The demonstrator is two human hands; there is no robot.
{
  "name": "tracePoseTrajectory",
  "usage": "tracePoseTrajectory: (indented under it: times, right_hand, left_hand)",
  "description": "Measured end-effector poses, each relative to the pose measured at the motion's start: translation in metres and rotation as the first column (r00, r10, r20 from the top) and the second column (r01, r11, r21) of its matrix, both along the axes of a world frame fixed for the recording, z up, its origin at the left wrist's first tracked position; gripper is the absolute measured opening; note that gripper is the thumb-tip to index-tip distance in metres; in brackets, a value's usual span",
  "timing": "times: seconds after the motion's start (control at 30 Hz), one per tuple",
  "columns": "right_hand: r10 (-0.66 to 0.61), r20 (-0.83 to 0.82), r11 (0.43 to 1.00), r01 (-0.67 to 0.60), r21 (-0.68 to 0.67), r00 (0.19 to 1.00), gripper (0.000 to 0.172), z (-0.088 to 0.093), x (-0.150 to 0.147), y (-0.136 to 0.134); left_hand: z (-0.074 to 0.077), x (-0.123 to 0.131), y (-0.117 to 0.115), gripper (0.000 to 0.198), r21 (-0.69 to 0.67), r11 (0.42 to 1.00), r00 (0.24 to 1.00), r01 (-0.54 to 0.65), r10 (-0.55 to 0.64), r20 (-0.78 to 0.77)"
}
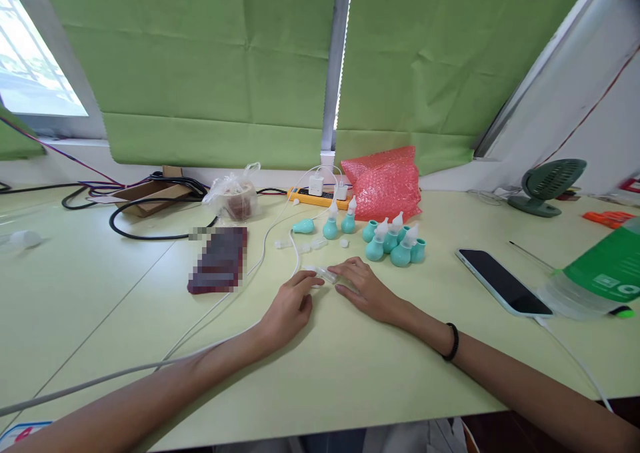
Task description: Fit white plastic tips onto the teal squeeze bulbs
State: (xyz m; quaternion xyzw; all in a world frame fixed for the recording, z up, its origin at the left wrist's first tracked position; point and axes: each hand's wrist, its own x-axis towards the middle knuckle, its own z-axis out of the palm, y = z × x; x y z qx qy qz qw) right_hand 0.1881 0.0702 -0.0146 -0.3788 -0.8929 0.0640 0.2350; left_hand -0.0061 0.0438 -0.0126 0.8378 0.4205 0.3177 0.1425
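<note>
Both hands meet near the middle of the surface, over a small clear piece that lies on it between them. The left hand has a narrow grip, thumb and forefinger closed on the near end of the piece. The right hand lies almost flat, fingers stretched out with the tips resting on the far end, so it steadies the piece and does not grasp it.

Just beyond, toward the back edge, stands a cluster of teal bulbs, some capped with clear tips. One teal bulb lies on its side, and a few loose clear bits sit near a white cable. A phone lies well apart toward the right edge.

The step in hand looks like handling one clear piece with the fingertips. Since it is small, see-through and slippery-looking, any further move calls for a fine two-finger pinch and a firm hold from the other hand.
</note>
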Motion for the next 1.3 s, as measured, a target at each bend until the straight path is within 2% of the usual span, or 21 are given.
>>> tracePoseTrajectory:
  times: [0.1,0.23,0.37,0.47,0.6,0.73,0.83,0.93,1.0,1.07,1.1,1.2,1.3]
  right_hand:
    - [-0.049,-0.051,0.999,0.050,0.017,0.998,0.023,-0.001,-0.001,0.000]
    - [-0.054,0.041,0.999,0.054,0.008,0.998,0.043,0.001,-0.003,-0.003]
    - [-0.017,0.074,1.000,0.017,-0.003,0.997,0.028,0.002,-0.005,-0.004]
    - [0.028,0.004,0.998,-0.028,0.052,1.000,0.019,0.001,-0.005,-0.003]
    - [0.076,-0.173,0.991,-0.056,0.120,0.982,0.014,0.002,-0.003,-0.004]
    - [0.110,-0.347,0.994,-0.100,0.047,0.931,0.014,0.005,-0.005,-0.010]
    - [0.112,-0.412,0.992,-0.124,-0.002,0.904,0.018,0.006,-0.007,-0.015]
    - [0.162,-0.425,0.987,-0.154,0.054,0.891,0.019,0.009,-0.006,-0.014]
    - [0.157,-0.437,0.986,-0.112,0.125,0.886,0.017,0.014,0.001,-0.010]
    - [0.105,-0.417,0.990,-0.055,0.129,0.903,0.014,0.022,0.011,-0.005]
    - [0.078,-0.366,0.995,-0.049,0.089,0.927,0.013,0.026,0.017,-0.002]
    - [0.062,-0.112,0.992,-0.074,-0.105,0.992,0.013,0.037,0.031,0.003]
    - [0.100,0.058,0.964,-0.083,-0.251,0.993,0.015,0.041,0.036,0.004]
  left_hand:
    - [0.001,0.000,0.000,0.036,0.006,1.000,0.999,0.021,-0.021,0.027]
    - [0.000,0.000,0.000,0.033,0.017,0.997,0.997,0.073,-0.073,0.032]
    - [-0.001,-0.001,0.001,0.029,0.007,0.999,0.998,0.044,-0.045,0.053]
    - [-0.002,-0.001,0.001,0.027,-0.011,1.000,0.999,0.007,-0.007,0.048]
    - [0.001,0.001,-0.001,0.026,0.027,0.998,0.998,-0.057,0.057,-0.006]
    - [0.004,0.001,-0.005,0.030,0.095,0.995,0.991,-0.001,0.014,-0.134]
    - [0.004,0.002,-0.007,0.027,0.100,0.994,0.976,0.033,-0.011,-0.219]
    - [0.004,0.002,-0.006,0.023,0.108,0.993,0.970,0.053,-0.025,-0.243]
    - [0.004,0.002,-0.007,0.021,0.140,0.988,0.974,0.059,-0.026,-0.225]
    - [0.004,0.002,-0.008,0.020,0.204,0.977,0.983,0.059,-0.021,-0.182]
    - [0.004,0.002,-0.010,0.020,0.248,0.967,0.988,0.060,-0.021,-0.155]
    - [0.003,0.001,-0.014,0.023,0.396,0.910,0.989,0.126,-0.087,-0.116]
    - [-0.001,0.001,-0.019,0.022,0.489,0.836,0.967,0.250,-0.187,-0.175]
